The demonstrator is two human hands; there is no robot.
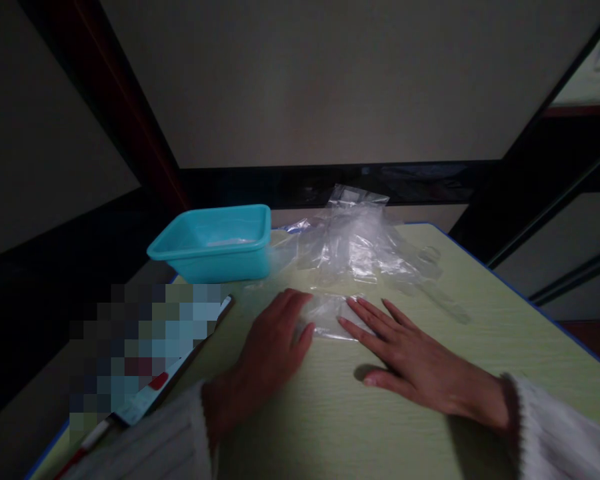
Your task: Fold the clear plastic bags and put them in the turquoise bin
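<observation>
Centrally, a small transparent plastic bag [330, 315] lies flat on the pale yellow-green tabletop [330, 427], between your two hands. Your left hand [270, 343] is open and loosely curved, thumb parted from the fingers, at the bag's left edge; whether any fingertip pinches the film cannot be told. Your right hand [415, 357] is open, palm down, with fingers spread and fingertips at the bag's right part; its thumb stands away from the film.

Beyond the bag lies a loose heap of transparent plastic bags [360, 250], with the turquoise plastic basin [220, 257] to its left. Nearer your left forearm is a flat item [160, 347], largely obscured by pixelation.

Principal hazards, by judgement: the film appears thin and slippery, so uneven pressure from your two hands could skew or crease it. An outward pull on both sides could stretch or tear it. The heap sits just beyond the bag's far edge; a forward sweep of your fingers could snag its loose layers, and those at the back could slide over the table's far side. Dim light and transparent material make edges hard to distinguish, which could lead you to catch two layers instead of one.
</observation>
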